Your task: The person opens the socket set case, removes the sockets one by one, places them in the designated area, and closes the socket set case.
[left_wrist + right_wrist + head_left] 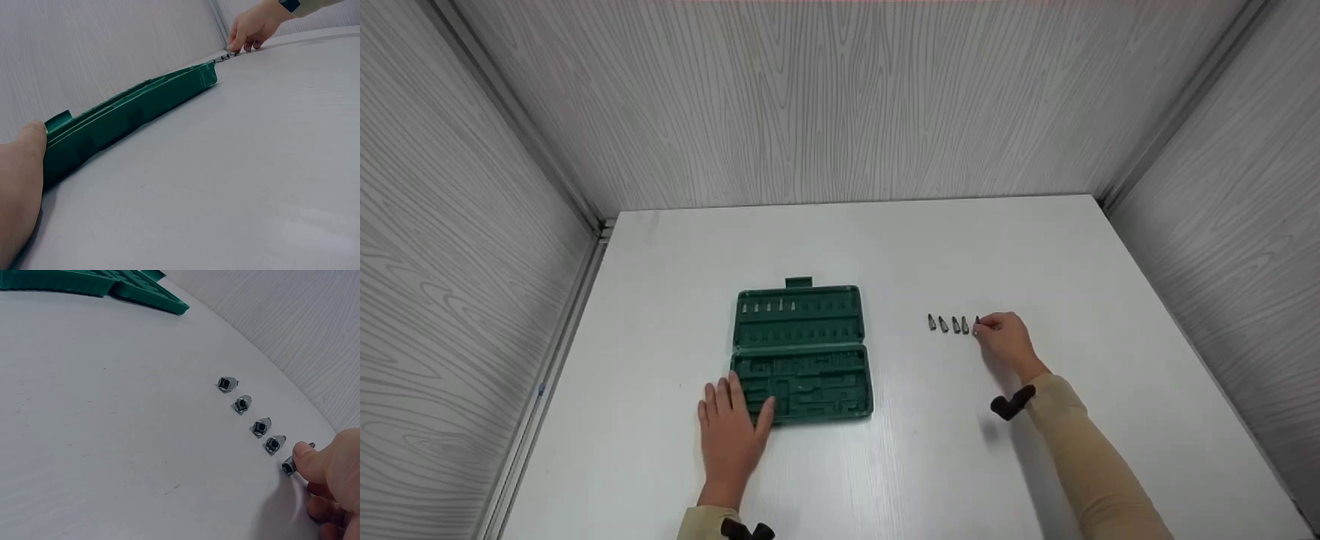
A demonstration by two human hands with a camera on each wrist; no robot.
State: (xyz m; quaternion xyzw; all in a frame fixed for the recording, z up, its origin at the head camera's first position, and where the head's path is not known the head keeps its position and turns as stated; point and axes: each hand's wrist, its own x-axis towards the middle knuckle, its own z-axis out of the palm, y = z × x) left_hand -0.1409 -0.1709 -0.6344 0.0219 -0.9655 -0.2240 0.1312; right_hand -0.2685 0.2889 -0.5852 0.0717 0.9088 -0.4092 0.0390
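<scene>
A green plastic socket case [801, 347] lies unfolded on the table, its latch tab [799, 283] pointing to the back. My left hand [730, 439] rests at the case's front left corner with straight fingers, the thumb along the front edge. Right of the case, my right hand [1009, 343] pinches a small metal bit socket [289, 465] between thumb and fingers. Its square drive hole faces the right wrist camera. Several similar bit sockets [261, 427] lie in a slanting row beside it, tips toward the back. Several small metal pieces [769, 307] sit in the case's upper left slots.
The white table [930, 465] stands between pale wood-grain panels at the back [840, 105] and both sides. Moulded recesses [810, 390] fill the front half of the case. A dark wrist camera [1012, 403] sticks out from the right sleeve.
</scene>
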